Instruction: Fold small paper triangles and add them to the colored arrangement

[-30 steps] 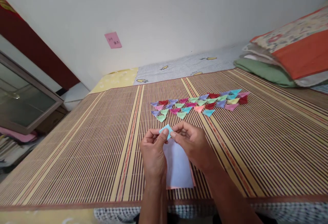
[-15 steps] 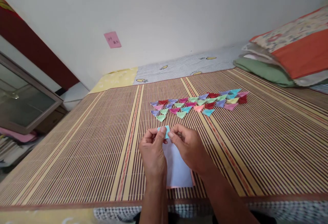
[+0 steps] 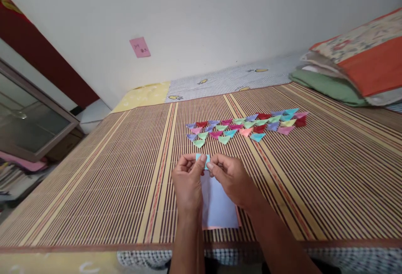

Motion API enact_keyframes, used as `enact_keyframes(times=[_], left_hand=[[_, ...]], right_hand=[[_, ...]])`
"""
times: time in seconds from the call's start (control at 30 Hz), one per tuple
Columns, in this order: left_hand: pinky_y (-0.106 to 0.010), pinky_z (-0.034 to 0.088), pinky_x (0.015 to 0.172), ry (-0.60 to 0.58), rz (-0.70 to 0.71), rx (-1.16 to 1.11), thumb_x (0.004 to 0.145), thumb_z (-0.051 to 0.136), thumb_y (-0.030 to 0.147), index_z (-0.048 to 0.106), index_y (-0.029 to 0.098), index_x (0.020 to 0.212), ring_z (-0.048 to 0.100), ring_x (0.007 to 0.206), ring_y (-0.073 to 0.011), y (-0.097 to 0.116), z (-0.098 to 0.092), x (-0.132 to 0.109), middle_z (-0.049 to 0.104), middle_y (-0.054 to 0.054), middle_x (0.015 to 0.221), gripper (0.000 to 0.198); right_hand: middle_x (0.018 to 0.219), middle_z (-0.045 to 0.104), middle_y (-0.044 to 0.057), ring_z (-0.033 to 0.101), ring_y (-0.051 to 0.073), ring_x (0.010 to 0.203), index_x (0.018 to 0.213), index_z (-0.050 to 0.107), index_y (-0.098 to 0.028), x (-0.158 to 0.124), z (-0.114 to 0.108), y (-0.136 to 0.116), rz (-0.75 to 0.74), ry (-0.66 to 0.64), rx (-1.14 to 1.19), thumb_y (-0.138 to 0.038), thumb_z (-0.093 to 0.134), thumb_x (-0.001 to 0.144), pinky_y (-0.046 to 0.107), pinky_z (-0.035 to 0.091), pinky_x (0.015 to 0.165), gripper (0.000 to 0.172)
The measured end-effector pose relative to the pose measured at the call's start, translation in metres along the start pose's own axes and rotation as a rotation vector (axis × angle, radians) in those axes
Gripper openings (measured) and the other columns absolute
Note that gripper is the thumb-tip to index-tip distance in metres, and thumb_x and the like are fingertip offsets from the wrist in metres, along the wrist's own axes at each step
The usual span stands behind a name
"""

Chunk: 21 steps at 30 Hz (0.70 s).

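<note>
A small light-blue piece of paper (image 3: 199, 157) is pinched between my two hands in the middle of the view. My left hand (image 3: 188, 182) grips it with the thumb on its face. From the other side, my right hand (image 3: 230, 177) holds its right edge between thumb and fingers. Beneath the hands lies a pale lilac sheet (image 3: 220, 207) with a pinkish-orange edge showing under it. Beyond them, several small folded paper pieces in many colours (image 3: 224, 140) are laid out in rows on the striped mat (image 3: 125, 182).
Folded bedding and an orange patterned pillow (image 3: 370, 69) are stacked at the back right. A pink note (image 3: 140, 47) is on the white wall. On the left stands a glass-fronted cabinet (image 3: 31, 119), with a checked cloth (image 3: 216, 82) along the wall.
The view has shifted slightly. Both hands still hold the light-blue paper, and a little more of its upper left part now shows.
</note>
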<state>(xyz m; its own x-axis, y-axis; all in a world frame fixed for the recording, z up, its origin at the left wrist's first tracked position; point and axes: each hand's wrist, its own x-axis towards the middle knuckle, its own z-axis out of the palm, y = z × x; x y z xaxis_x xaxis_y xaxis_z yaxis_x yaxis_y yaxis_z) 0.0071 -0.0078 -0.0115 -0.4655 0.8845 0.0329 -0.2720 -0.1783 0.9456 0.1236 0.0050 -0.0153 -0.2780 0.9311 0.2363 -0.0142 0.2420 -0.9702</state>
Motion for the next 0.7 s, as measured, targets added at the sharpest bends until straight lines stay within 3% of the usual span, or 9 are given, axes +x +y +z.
enact_keyframes(times=[0.13,0.27,0.37,0.47,0.57,0.7], left_hand=[[-0.021,0.042,0.055,-0.040,-0.116,-0.090,0.065,0.089,0.035,0.068,0.014,0.073,0.053,0.057,-0.0086,0.001,0.003,-0.002,0.062,0.001,0.065,0.030],[-0.020,0.041,0.055,-0.063,-0.093,-0.050,0.068,0.086,0.032,0.065,0.015,0.065,0.051,0.056,-0.0084,0.005,0.002,-0.003,0.059,0.003,0.059,0.027],[-0.021,0.041,0.055,-0.082,-0.053,0.020,0.069,0.084,0.030,0.064,0.016,0.065,0.051,0.055,-0.0089,0.009,-0.003,-0.002,0.059,0.003,0.057,0.025],[-0.021,0.041,0.056,-0.160,-0.044,0.129,0.071,0.082,0.030,0.065,0.015,0.066,0.053,0.057,-0.0095,0.012,-0.006,-0.002,0.062,0.002,0.060,0.023],[-0.022,0.039,0.056,-0.287,-0.057,0.239,0.075,0.080,0.029,0.066,0.015,0.069,0.053,0.058,-0.0104,0.013,-0.005,-0.006,0.063,0.001,0.062,0.020],[-0.022,0.039,0.055,-0.331,-0.047,0.293,0.076,0.078,0.027,0.067,0.015,0.071,0.054,0.058,-0.0111,0.011,0.001,-0.008,0.066,-0.001,0.064,0.017]], right_hand=[[0.062,0.050,-0.004,0.043,0.012,0.058,0.071,0.055,-0.019,0.002,0.009,0.008,0.045,0.068,0.202,-0.036,0.057,0.094,0.026,0.035,0.056,0.029],[0.064,0.054,-0.003,0.047,0.012,0.059,0.072,0.058,-0.019,0.005,0.016,0.013,0.043,0.105,0.305,-0.037,0.061,0.092,0.026,0.038,0.057,0.027],[0.065,0.059,-0.001,0.050,0.013,0.059,0.070,0.061,-0.018,0.007,0.010,0.015,0.059,0.013,0.219,-0.039,0.061,0.092,0.026,0.041,0.057,0.031],[0.068,0.062,0.000,0.053,0.013,0.062,0.076,0.065,-0.018,0.008,-0.003,0.013,0.048,0.127,0.098,-0.041,0.063,0.092,0.025,0.041,0.058,0.028],[0.073,0.065,0.000,0.058,0.014,0.068,0.083,0.068,-0.018,0.008,-0.013,0.008,0.005,0.153,0.078,-0.038,0.065,0.090,0.025,0.045,0.062,0.021],[0.063,0.061,-0.002,0.056,0.013,0.059,0.073,0.066,-0.018,0.006,-0.017,0.001,-0.032,0.196,0.016,-0.033,0.064,0.090,0.024,0.044,0.055,0.023]])
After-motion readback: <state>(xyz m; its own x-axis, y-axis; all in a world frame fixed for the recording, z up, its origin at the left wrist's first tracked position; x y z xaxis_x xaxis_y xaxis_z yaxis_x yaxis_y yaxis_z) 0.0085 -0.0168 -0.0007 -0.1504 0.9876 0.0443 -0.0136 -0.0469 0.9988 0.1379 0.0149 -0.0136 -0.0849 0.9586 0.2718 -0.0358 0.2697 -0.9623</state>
